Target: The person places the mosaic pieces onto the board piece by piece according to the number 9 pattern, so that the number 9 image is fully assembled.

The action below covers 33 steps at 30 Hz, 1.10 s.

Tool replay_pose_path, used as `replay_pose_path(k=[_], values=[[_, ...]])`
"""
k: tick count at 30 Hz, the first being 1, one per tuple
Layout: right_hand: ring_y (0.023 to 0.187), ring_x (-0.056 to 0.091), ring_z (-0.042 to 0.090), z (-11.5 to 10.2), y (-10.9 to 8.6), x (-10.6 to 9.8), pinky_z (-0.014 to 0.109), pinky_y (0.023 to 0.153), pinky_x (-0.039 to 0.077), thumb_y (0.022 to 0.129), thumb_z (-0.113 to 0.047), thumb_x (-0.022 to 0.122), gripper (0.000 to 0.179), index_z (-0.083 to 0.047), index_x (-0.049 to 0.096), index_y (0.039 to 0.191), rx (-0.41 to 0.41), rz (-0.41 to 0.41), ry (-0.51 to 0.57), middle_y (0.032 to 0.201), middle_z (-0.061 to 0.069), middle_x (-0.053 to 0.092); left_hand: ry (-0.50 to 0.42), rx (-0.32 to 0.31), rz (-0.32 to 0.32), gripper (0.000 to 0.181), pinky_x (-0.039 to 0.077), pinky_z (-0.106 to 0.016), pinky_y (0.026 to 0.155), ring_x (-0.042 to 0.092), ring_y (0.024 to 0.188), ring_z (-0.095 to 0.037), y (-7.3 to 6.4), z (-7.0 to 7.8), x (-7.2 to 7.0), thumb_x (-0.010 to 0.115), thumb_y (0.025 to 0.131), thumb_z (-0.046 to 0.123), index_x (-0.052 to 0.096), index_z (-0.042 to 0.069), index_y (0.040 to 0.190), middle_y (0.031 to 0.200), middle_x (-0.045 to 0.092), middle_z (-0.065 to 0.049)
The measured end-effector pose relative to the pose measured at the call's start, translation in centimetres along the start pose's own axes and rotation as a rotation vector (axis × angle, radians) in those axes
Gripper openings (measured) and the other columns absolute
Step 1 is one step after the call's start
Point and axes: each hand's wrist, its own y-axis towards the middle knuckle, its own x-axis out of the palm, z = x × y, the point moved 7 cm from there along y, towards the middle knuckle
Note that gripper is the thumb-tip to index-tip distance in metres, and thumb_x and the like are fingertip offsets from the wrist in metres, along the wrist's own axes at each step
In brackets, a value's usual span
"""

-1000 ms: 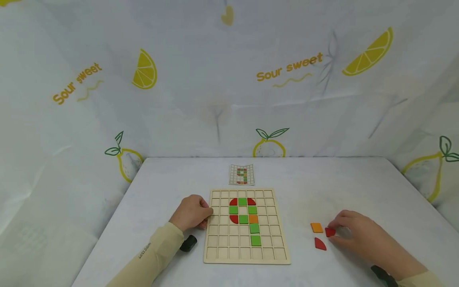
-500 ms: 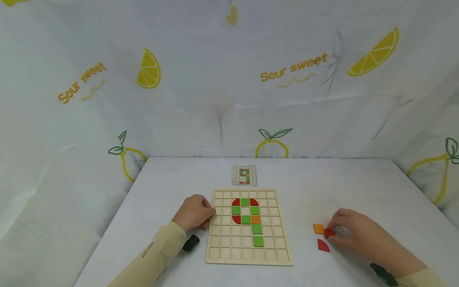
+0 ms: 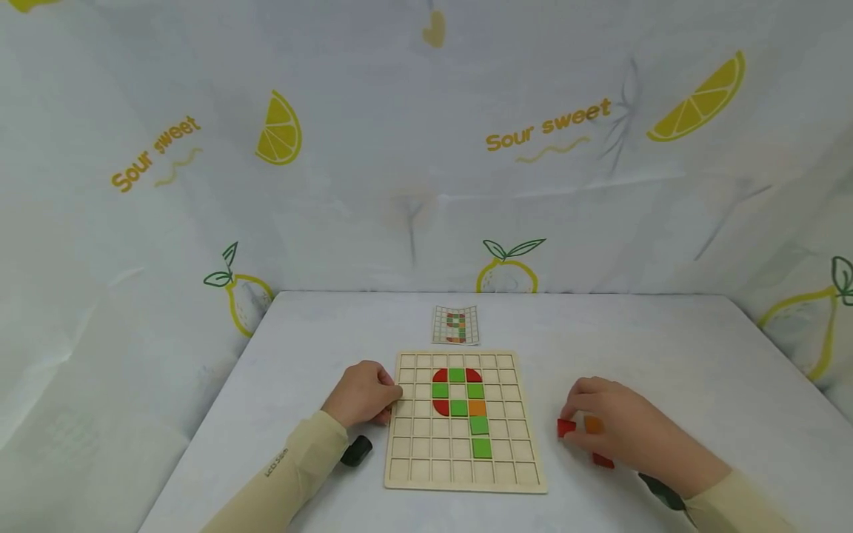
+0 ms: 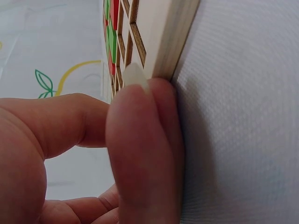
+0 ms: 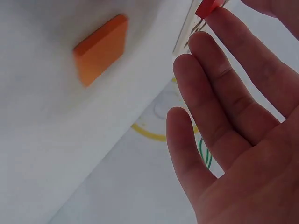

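My left hand (image 3: 362, 394) holds the left edge of a pale wooden grid board (image 3: 426, 470), thumb at the rim, as the left wrist view shows up close. Red, green and orange tiles sit in the board's squares, shaped like a 9. To the right of the board my right hand (image 3: 623, 422) pinches a small red tile (image 3: 566, 428) between thumb and index finger; its other fingers stretch out loosely in the right wrist view. Beneath that hand lie an orange square tile (image 5: 100, 50) and another red tile (image 3: 603, 460), both partly hidden in the head view.
Behind the board lies a pattern card (image 3: 455, 326) printed with a similar coloured figure. A black cylindrical thing (image 3: 357, 451) is by the left wrist. White cloth (image 3: 373, 185) with lemon prints hangs behind the white table (image 3: 320, 333).
My right hand has lifted the red tile and carried it left toward the board, passing over the orange tile. The left hand stays at the board's edge. The head view has shifted slightly.
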Motion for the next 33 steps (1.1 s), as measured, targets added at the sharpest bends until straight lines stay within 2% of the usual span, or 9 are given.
replay_pose_path(k=[7,12,18,26,33], values=[[0.089,0.054,0.004,-4.7,1.7,0.5,0.03,0.083,0.057,0.084,-0.036,0.093,0.02,-0.04,0.075,0.09,-0.162,0.004,0.012,0.096,-0.023,0.058,0.001,0.005,-0.008,0.013,0.051,-0.026,0.058,0.069,0.055,-0.014,-0.2,0.2,0.0,0.073,0.096,0.017,0.068,0.009,0.087,0.065,0.071,-0.004],[0.088,0.052,0.003,-6.9,2.5,1.2,0.031,0.082,0.055,0.084,-0.038,0.093,0.017,-0.039,0.077,0.09,-0.222,-0.019,0.043,0.097,-0.023,0.059,0.0,0.005,-0.01,0.013,0.052,-0.025,0.057,0.069,0.054,-0.013,-0.2,0.2,0.0,0.073,0.096,0.017,0.068,0.009,0.086,0.064,0.07,-0.004],[0.088,0.053,-0.001,-9.4,2.8,1.8,0.031,0.084,0.056,0.085,-0.032,0.093,0.014,-0.034,0.08,0.09,-0.335,-0.003,0.038,0.097,-0.023,0.061,-0.008,0.011,-0.006,0.013,0.053,-0.026,0.057,0.069,0.054,-0.013,-0.1,0.0,-0.1,0.072,0.096,0.016,0.068,0.009,0.086,0.064,0.071,-0.004],[0.087,0.051,0.0,-11.2,2.4,2.8,0.032,0.086,0.055,0.083,-0.031,0.093,0.014,-0.034,0.079,0.085,-0.338,-0.019,0.023,0.092,-0.023,0.059,-0.008,0.001,-0.004,0.013,0.053,-0.026,0.058,0.069,0.054,-0.013,0.1,0.0,-0.2,0.072,0.096,0.017,0.068,0.009,0.086,0.065,0.07,-0.003],[0.086,0.049,0.0,-12.5,2.0,3.3,0.03,0.087,0.054,0.083,-0.022,0.089,0.018,-0.032,0.075,0.08,-0.42,-0.002,-0.006,0.088,-0.021,0.057,0.0,0.006,0.001,0.013,0.052,-0.026,0.059,0.069,0.055,-0.014,0.1,-0.1,-0.2,0.072,0.096,0.017,0.069,0.009,0.086,0.065,0.071,-0.004]])
